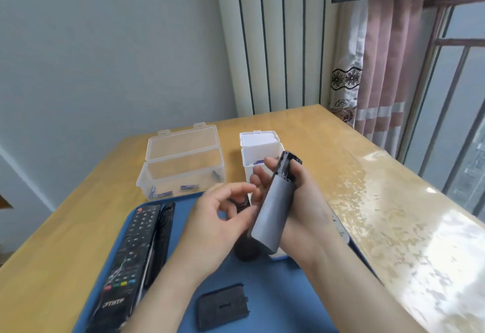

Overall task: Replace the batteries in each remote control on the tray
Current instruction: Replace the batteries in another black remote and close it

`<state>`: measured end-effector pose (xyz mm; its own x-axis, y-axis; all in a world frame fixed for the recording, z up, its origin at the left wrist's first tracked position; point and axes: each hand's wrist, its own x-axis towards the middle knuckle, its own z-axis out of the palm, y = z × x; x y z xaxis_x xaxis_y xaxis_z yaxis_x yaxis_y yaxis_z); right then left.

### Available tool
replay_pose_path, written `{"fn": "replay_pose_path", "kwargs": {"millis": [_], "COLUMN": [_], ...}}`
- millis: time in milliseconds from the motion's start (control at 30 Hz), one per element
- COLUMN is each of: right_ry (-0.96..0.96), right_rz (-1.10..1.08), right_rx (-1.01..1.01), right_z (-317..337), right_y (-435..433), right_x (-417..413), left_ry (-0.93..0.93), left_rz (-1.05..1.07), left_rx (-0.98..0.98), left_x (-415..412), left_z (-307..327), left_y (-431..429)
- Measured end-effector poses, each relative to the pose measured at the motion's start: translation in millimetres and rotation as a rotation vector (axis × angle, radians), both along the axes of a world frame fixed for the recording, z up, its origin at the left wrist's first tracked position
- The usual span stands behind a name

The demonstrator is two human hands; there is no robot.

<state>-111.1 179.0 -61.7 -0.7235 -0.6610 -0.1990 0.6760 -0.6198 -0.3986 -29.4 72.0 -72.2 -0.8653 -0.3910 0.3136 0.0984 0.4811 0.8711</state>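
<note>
One grey remote (270, 206) clasped in right grip (301, 198), left grip (217, 217) curled, contents hidden

Tray (275, 293): blue. Grey remote (270, 217), centre: plain grey, black at the top end. Black remote (128, 254), lower left: red, green, yellow and blue buttons in a row, white lettering. Cover (223, 306): black. Batteries (189, 187): blue-violet, in clear box (181, 164). White box (259, 159) beside it. Surface (52, 240): yellow-tan. Curtain (380, 70), upper right: pink, white band, black floral edging. Wall panel (275, 43): white, dark vertical stripes.
</note>
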Motion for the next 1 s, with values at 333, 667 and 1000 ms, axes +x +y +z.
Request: {"fn": "replay_pose_path", "kwargs": {"millis": [333,667,1000], "right_ry": [-0.006,0.137,0.457], "right_rz": [0.090,0.130,0.327], "right_rx": [-0.019,0.081,0.459], "right_z": [-3.7,-1.9,-4.4], "right_y": [-11.6,-11.0,-9.8], "right_x": [22.6,23.1,25.6], "left_ry": [0.141,-0.010,0.251], "left_rz": [0.174,0.130,0.230], "left_rx": [-0.354,-0.035,0.447], "left_x": [3.0,6.9,7.3], "left_z": [-10.5,-3.8,0.2], "left_y": [-5.3,-17.7,-24.0]}}
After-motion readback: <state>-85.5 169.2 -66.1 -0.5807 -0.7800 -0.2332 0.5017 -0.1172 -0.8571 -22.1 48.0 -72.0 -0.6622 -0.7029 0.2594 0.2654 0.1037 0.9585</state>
